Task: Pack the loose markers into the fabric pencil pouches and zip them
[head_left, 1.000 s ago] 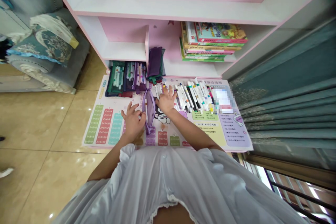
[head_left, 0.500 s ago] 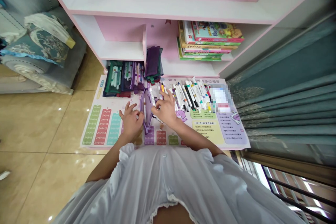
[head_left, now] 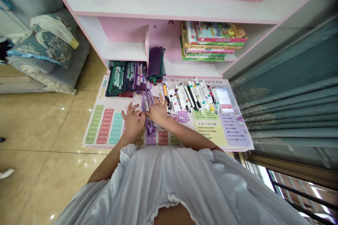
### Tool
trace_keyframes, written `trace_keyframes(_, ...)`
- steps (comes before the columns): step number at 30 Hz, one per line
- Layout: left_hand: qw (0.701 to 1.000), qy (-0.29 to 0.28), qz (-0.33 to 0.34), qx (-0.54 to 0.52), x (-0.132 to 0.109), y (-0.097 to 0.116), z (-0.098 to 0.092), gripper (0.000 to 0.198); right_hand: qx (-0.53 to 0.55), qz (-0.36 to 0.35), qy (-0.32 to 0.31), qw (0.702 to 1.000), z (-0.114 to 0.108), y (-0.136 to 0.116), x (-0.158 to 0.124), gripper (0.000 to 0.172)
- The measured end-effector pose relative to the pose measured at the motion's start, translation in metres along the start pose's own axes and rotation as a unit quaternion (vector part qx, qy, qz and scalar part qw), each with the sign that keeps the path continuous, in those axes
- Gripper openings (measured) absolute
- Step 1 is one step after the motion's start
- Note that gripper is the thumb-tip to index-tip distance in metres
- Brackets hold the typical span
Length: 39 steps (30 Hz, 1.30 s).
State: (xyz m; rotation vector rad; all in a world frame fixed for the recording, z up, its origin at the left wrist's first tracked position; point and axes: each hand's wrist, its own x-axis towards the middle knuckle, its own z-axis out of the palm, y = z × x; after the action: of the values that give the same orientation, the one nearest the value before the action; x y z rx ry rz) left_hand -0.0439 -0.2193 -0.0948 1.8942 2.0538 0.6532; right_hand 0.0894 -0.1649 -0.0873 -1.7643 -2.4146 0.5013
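A purple zip pencil pouch [head_left: 150, 128] lies upright on the printed mat between my two hands, its mouth open. My left hand [head_left: 133, 119] pinches its left edge between thumb and index finger, with the other fingers spread. My right hand [head_left: 157, 111] is closed at the pouch's mouth, fingertips on a white marker [head_left: 146, 103] that lies lengthwise inside; the marker's near end is hidden by the fingers. Right of my right hand, several loose markers [head_left: 182, 96] lie in a row, mostly white with coloured ends, some black.
Filled mesh pouches of markers [head_left: 117, 79] lie at the mat's back left. Folded dark pouches [head_left: 155, 61] lean by the shelf divider [head_left: 147, 42]. A stack of books [head_left: 213, 40] sits on the shelf. A blurred clear case [head_left: 224, 100] lies right of the markers, near a curtain [head_left: 285, 95].
My right hand has moved slightly left and toward me, bringing a white marker from beside the pouch into its mouth. My left hand keeps its hold on the pouch edge.
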Motion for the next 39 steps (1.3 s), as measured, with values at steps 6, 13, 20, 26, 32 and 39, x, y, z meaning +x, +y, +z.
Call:
trace_keyframes(6, 1.000, -0.003, -0.001, -0.005, 0.001, 0.002, -0.002, 0.026, 0.010, 0.000, 0.007, 1.000, 0.006, 0.003, 0.001, 0.030)
trace_keyframes(13, 1.000, -0.004, -0.006, -0.006, 0.001, 0.002, -0.003, 0.026, 0.049, 0.074, 0.195, 0.977, -0.002, 0.035, 0.007, 0.032)
trace_keyframes(20, 1.000, -0.007, -0.008, -0.012, 0.001, 0.003, -0.002, 0.026, -0.043, 0.112, 0.164, 0.979, 0.010, 0.069, 0.022, 0.035)
trace_keyframes(26, 1.000, -0.005, -0.006, -0.015, 0.001, 0.004, -0.003, 0.026, -0.059, 0.100, 0.142, 0.983, 0.015, 0.068, 0.022, 0.035)
trace_keyframes(32, 1.000, -0.011, -0.010, -0.011, 0.002, 0.006, -0.004, 0.025, -0.089, 0.082, 0.125, 0.985, 0.015, 0.062, 0.025, 0.032)
trace_keyframes(39, 1.000, -0.010, -0.011, -0.009, 0.001, 0.006, -0.004, 0.026, -0.079, 0.073, 0.079, 0.991, 0.003, 0.056, 0.026, 0.029)
